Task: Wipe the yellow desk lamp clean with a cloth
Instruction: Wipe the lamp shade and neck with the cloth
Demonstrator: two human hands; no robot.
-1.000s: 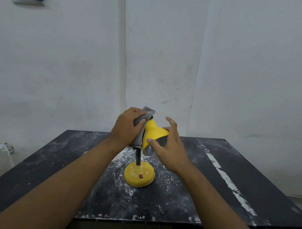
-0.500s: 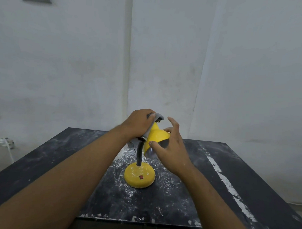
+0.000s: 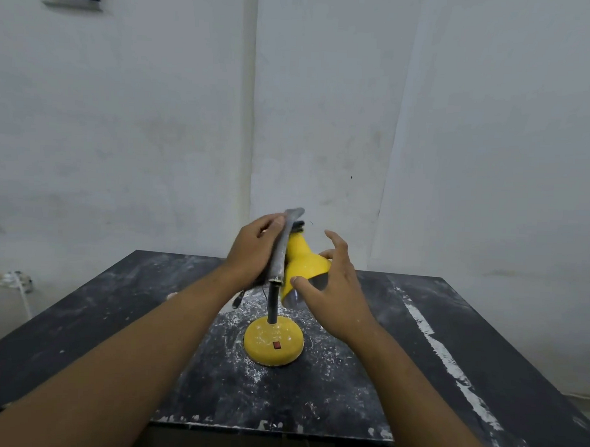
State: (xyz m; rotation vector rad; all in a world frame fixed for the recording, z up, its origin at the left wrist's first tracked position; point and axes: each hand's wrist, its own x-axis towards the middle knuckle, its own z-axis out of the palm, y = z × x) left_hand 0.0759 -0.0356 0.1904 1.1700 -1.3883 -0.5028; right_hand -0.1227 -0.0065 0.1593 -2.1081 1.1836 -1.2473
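The yellow desk lamp point(image 3: 264, 339) stands near the middle of the black, dust-speckled table point(image 3: 116, 320), its round base bearing a red switch point(image 3: 276, 345) on the near side. A dark bent neck point(image 3: 272, 304) rises from the base to the yellow shade point(image 3: 304, 262), which tilts down and toward the right.

The left hand point(image 3: 254, 252) grips a folded grey cloth point(image 3: 282, 248), fingers curled round it, and presses it against the left side of the shade and the top of the neck. The right hand point(image 3: 333, 291) cups the shade's rim from the right, thumb point(image 3: 300, 283) on the near edge, fingers loosely spread round the far edge, index finger lifted clear.
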